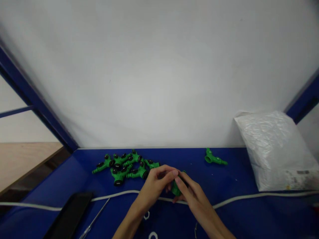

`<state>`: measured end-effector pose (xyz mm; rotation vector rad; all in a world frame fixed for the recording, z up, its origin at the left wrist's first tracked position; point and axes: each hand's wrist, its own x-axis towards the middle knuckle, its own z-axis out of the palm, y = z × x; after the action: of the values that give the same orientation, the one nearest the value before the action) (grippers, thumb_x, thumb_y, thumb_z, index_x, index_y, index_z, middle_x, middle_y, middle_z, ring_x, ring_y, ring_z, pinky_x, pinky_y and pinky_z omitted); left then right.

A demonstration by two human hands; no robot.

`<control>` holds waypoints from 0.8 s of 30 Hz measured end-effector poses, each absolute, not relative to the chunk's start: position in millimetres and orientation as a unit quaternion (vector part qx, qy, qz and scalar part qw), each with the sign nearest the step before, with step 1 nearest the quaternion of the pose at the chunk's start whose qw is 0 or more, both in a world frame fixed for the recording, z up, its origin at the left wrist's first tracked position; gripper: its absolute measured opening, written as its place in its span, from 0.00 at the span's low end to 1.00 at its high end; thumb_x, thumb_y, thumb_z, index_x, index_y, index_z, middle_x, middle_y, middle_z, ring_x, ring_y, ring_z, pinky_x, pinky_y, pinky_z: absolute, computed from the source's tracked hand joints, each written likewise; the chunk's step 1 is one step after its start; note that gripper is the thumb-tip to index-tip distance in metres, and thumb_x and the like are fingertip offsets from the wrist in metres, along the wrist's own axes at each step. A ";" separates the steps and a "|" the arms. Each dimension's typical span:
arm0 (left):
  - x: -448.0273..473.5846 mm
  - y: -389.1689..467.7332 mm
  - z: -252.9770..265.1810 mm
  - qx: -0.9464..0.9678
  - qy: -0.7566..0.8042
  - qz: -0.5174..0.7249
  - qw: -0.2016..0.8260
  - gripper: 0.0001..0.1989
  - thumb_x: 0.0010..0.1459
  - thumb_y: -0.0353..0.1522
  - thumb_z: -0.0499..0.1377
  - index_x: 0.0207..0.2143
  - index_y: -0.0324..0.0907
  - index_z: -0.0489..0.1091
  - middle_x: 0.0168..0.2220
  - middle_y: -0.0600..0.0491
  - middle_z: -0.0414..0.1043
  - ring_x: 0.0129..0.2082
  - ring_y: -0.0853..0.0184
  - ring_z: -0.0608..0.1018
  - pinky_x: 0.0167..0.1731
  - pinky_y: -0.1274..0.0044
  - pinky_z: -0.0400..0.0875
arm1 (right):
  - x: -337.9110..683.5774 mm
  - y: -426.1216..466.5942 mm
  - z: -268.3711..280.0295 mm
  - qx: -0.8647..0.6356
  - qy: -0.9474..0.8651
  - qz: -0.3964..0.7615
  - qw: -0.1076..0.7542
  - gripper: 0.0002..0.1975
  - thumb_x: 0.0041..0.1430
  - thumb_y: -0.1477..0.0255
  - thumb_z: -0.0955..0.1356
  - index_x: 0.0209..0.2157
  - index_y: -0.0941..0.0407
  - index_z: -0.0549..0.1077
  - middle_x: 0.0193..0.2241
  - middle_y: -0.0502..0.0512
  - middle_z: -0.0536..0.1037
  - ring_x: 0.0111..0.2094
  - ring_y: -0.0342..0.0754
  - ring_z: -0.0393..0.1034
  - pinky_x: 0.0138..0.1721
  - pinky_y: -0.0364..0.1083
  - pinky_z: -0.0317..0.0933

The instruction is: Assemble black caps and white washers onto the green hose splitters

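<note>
Both hands meet at the middle of the blue table, closed around a green Y-shaped hose connector (175,190). My left hand (157,180) pinches it from the left, thumb and fingers near its top. My right hand (191,192) wraps it from the right, with the thumb tip close to the left thumb. Much of the connector is hidden by the fingers. Left of my hands lies a group of several green hose connectors with black knobs (121,174). At the back right, a green connector without black parts (211,157) lies alone.
A white cable (236,198) crosses the table (99,186) beneath my hands. At the left are a black tray-like object (71,214) and a thin metal tool (96,217). White rings (153,235) lie near the front. A white plastic package (276,152) leans at the right.
</note>
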<state>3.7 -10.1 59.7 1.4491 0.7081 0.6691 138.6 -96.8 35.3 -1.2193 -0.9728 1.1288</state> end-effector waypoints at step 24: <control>8.9 -15.4 34.9 0.557 0.307 0.286 0.716 0.27 0.54 0.53 0.67 0.37 0.35 0.78 0.17 0.60 0.61 0.17 0.76 0.61 0.21 0.81 0.54 | 143.3 -101.6 44.6 -0.599 -0.415 0.399 0.557 0.24 0.62 0.46 0.67 0.43 0.50 0.82 0.43 0.56 0.81 0.46 0.54 0.74 0.48 0.48 0.68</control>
<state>8.9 -15.4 34.9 1.2340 0.6798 0.6330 143.3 -101.6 44.6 -1.4132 -0.9804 0.9412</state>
